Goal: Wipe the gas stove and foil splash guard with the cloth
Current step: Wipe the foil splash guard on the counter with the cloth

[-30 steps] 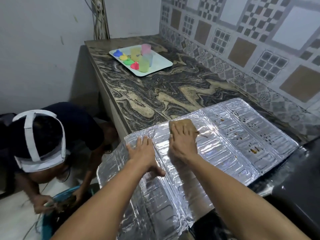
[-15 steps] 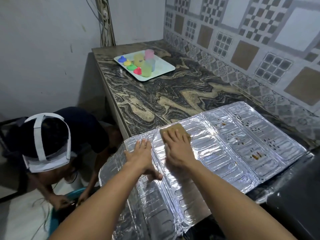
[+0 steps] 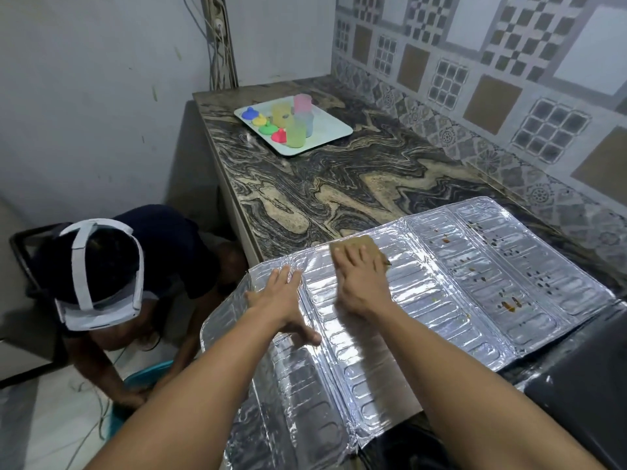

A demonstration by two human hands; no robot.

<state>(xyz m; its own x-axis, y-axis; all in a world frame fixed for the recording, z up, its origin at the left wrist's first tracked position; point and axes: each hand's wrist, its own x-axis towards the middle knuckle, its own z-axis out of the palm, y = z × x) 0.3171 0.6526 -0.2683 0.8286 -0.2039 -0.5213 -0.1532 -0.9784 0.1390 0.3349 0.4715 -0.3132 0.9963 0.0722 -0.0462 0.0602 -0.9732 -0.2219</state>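
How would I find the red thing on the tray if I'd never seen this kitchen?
Look to the far end of the marbled counter, where a pale tray sits. The red lid lies at its near edge beside a green cup; it alone is red.

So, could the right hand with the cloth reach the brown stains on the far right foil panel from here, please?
Probably yes: the right hand lies flat on the brown cloth, and only bare silver foil splash guard lies before the stains.
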